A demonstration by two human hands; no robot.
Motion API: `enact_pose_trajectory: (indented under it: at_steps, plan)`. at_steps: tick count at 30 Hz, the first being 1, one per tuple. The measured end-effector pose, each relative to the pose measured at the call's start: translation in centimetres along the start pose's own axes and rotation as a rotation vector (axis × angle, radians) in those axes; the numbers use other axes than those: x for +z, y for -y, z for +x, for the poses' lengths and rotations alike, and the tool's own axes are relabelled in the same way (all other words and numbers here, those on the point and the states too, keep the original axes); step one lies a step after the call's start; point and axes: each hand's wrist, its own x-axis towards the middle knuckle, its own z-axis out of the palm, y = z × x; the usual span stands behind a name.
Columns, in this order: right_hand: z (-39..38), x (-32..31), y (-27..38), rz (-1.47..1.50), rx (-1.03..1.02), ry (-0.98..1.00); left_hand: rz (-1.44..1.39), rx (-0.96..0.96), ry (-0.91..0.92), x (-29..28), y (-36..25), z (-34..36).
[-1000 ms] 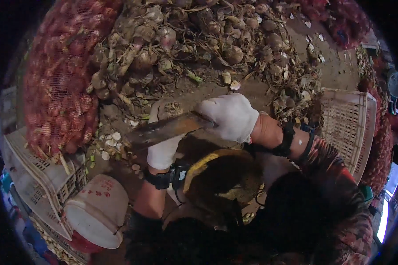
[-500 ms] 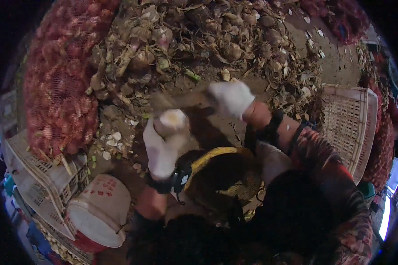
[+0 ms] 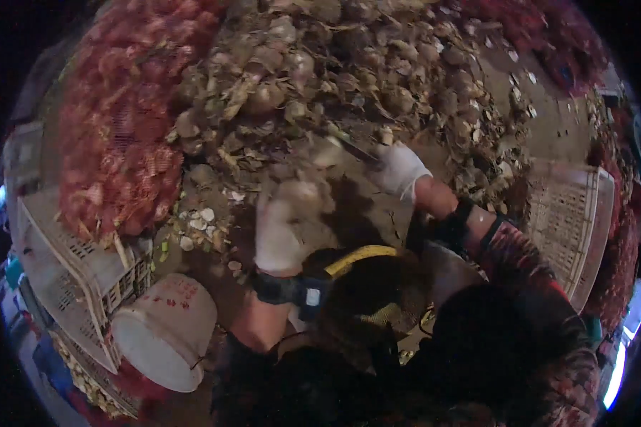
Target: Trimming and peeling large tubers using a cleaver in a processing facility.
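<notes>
My left hand (image 3: pixel 279 238), in a white cloth glove and smeared by motion, sat near the middle of my view toward 8 o'clock. It was grasping a round, pale, papery-skinned bulb (image 3: pixel 299 193), held up at the hand's upper end toward 12 o'clock; the blur hid how each finger lay. My right hand (image 3: pixel 402 171), also white-gloved, was at 2 o'clock, clenched on a knife with a narrow dark metal blade (image 3: pixel 357 149), which pointed toward 10 o'clock. The blade stood apart from the bulb, near a pale smear too blurred to tell.

Between my forearms, at 5 o'clock, was a dark round container with a yellow rim (image 3: pixel 363 255). A broad heap of brownish bulbs with dry leaves (image 3: pixel 320 64) spread across 12 o'clock, and a bulging red mesh sack (image 3: pixel 121 149) leaned in at 10. Small white cut discs (image 3: pixel 198 223) lay scattered at 9. A white plastic bucket (image 3: pixel 167 313) lay tilted at 8, beside a pale slatted plastic crate (image 3: pixel 71 249); an off-white perforated plastic basket (image 3: pixel 564 213) stood at 3.
</notes>
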Motion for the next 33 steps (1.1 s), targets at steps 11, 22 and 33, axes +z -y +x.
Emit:
enact_pose_trajectory:
  at_steps: [11, 22, 33]
  plan:
    - [-0.3, -3.9, 3.1, 0.186, 0.128, 0.043, 1.558, 0.448, -0.614, -14.9, -4.4, 6.4]
    - [0.4, -1.6, 6.5, 0.702, 0.114, 0.126, 0.876, 0.239, -0.132, -5.1, 0.4, 3.9]
    - [-0.1, -4.0, 7.8, 0.967, 0.107, 0.12, 0.383, 0.137, 0.065, -1.5, 2.0, 2.7]
